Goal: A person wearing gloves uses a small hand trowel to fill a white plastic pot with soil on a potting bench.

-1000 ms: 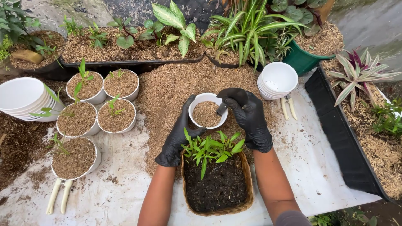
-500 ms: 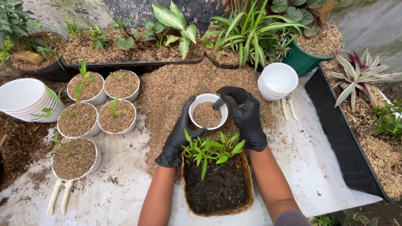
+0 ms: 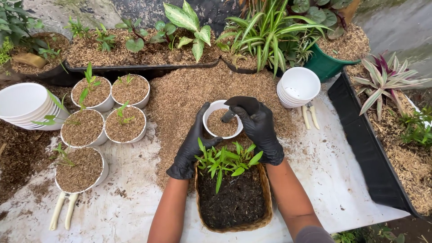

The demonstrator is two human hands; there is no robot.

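**Gloved hands at a small white pot filled with husk**

The left hand (image 3: 191,146), in a black glove, curls around the left wall of a small white pot (image 3: 212,110), its thumb lying along the near rim. The right hand (image 3: 257,128), also gloved in black, is closed on a dark tool (image 3: 228,116) whose tip rests in the brown husk inside the pot; the kind of tool cannot be told. The pot stands on a heap of loose husk (image 3: 180,94) in the middle of a white table (image 3: 333,175).

Just near of the pot, between the two forearms, sits a woven basket (image 3: 268,198) of dark soil (image 3: 231,202), with a clump of green seedlings (image 3: 225,159) at its far end, touching the near side of the pot.

To the left stand five white pots filled with husk (image 3: 126,128), most with a small green shoot, and at the far left edge a stack of empty white bowls (image 3: 22,101). A pair of pale-handled shears (image 3: 63,209) lies at the near left. To the right of the held pot is a second stack of white pots (image 3: 299,85), and just beside it another pair of shears (image 3: 309,114). Black trays (image 3: 360,135) of husk and leafy plants line the far and right sides, with a green pot (image 3: 321,65) at the far right
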